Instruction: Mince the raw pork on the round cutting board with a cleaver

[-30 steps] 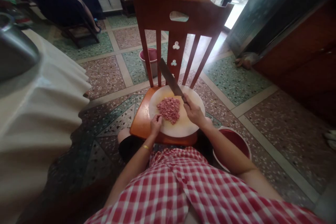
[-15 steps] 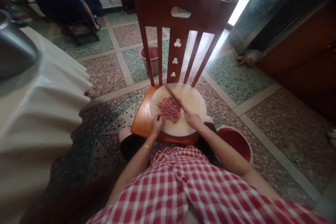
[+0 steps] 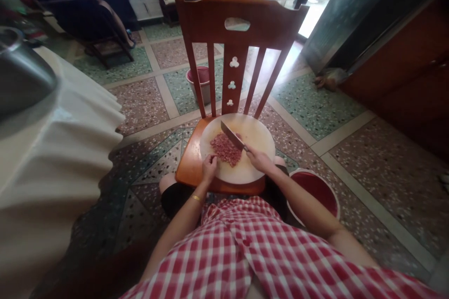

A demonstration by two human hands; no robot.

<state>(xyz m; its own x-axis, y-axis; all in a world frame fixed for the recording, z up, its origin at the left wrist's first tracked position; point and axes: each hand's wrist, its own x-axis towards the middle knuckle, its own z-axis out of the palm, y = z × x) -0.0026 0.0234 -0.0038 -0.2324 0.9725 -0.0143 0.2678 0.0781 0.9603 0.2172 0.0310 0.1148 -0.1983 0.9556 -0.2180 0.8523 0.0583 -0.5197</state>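
Observation:
A round pale cutting board (image 3: 257, 168) lies on the seat of a wooden chair in front of me. On it is a flat heap of chopped reddish meat (image 3: 226, 150). My right hand (image 3: 258, 160) is closed around the handle of a cleaver (image 3: 232, 135), whose blade slants up to the left over the far part of the meat. At the board's near left edge rests my left hand (image 3: 209, 167), with its fingers curled in beside the heap. Whatever those fingers might grip is hidden.
The chair's tall slatted back (image 3: 206, 21) rises beyond the board. A red-lined bucket (image 3: 314, 194) stands by my right leg, and a small bin (image 3: 200, 84) behind the chair. To the left is a cloth-covered table (image 3: 70, 117) with a metal pot (image 3: 24, 74). A person (image 3: 66, 0) sits farther back.
The blurred cleaver blade is now sharp and shows its broad side more. Both hands keep nearly the same places. The camera view has tilted slightly upward.

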